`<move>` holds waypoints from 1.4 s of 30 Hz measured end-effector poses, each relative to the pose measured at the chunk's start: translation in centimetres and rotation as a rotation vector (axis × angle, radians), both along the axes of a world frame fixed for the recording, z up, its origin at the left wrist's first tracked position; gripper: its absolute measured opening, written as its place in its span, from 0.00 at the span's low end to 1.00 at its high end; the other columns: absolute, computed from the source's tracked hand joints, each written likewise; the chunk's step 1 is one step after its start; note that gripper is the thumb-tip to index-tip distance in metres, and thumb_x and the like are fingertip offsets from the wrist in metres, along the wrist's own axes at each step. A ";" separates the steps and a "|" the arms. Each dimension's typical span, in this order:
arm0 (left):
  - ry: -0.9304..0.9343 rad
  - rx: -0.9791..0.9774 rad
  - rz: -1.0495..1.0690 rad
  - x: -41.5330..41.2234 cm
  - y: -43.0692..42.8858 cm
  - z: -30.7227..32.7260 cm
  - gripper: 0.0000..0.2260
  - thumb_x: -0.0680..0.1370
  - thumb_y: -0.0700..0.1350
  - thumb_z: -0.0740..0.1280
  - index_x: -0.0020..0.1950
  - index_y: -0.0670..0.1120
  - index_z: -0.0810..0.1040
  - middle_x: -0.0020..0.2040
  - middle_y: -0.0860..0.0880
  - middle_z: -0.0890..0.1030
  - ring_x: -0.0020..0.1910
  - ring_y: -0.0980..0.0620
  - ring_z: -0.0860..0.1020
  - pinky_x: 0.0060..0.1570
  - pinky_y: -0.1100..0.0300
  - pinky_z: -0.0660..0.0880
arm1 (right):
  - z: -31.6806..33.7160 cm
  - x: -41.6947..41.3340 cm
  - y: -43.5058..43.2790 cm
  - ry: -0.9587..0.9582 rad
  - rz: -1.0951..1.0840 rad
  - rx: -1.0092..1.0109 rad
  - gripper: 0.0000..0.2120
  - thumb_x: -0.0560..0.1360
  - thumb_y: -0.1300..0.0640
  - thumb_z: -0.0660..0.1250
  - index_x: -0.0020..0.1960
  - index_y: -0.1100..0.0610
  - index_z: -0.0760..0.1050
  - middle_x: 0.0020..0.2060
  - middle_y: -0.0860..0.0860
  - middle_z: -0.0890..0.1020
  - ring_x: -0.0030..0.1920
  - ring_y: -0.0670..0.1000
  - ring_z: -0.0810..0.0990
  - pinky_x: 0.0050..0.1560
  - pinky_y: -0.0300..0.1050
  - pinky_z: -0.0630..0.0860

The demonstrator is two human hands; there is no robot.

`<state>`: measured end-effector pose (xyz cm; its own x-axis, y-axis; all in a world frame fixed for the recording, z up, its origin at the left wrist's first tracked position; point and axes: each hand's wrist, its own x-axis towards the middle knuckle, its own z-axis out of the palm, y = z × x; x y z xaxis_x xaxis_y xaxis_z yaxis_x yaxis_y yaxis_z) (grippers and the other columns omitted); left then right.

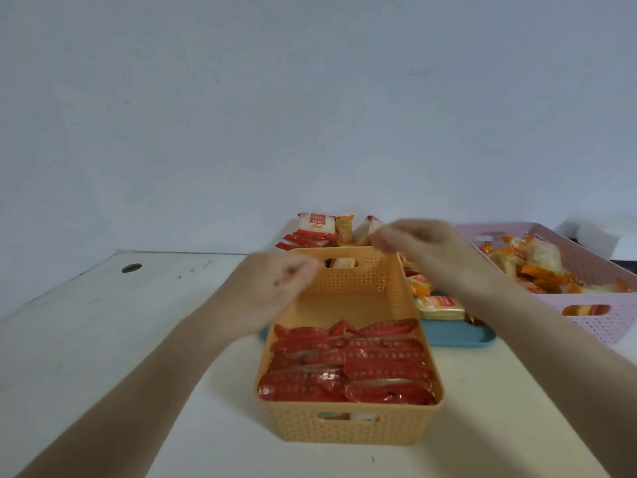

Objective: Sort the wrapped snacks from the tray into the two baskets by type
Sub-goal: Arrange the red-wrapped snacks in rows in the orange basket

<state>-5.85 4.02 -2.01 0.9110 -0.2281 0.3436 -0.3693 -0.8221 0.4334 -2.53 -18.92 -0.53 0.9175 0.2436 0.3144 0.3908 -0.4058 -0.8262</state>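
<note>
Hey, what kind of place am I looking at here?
Likely an indoor work desk: white table with a cable hole, blank wall, orange basket and pink basket.

- A white surface (103, 322) is stretching back to the wall and showing a few small dark scuffs.
- A round dark hole (131, 268) is sitting in the surface near its far left corner.
- A plain pale wall (310, 98) is filling the upper half of the view.
- A white blocky object (599, 236) is lying at the far right by the wall; it is too blurred to identify.
</note>
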 end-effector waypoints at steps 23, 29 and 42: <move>0.386 -0.771 0.263 19.8 4.4 -2.3 0.23 0.72 0.47 0.74 0.65 0.48 0.71 0.55 0.50 0.80 0.52 0.50 0.79 0.54 0.50 0.76 | -1.8 20.1 10.9 0.587 0.141 -0.033 0.19 0.77 0.46 0.65 0.62 0.56 0.73 0.55 0.53 0.82 0.53 0.52 0.80 0.54 0.50 0.76; -0.017 -0.783 0.039 15.4 4.0 3.6 0.32 0.66 0.34 0.78 0.65 0.51 0.70 0.56 0.52 0.76 0.53 0.50 0.79 0.48 0.53 0.81 | 2.1 16.1 8.9 0.389 0.215 0.312 0.33 0.69 0.59 0.75 0.69 0.49 0.65 0.52 0.49 0.84 0.55 0.49 0.81 0.63 0.53 0.67; 0.206 -0.183 -0.284 4.8 1.0 -0.4 0.35 0.70 0.34 0.72 0.63 0.64 0.58 0.67 0.55 0.67 0.69 0.63 0.66 0.62 0.62 0.71 | 0.2 5.9 0.2 -0.004 0.126 -0.305 0.20 0.73 0.66 0.69 0.60 0.49 0.73 0.54 0.42 0.78 0.60 0.46 0.76 0.58 0.47 0.77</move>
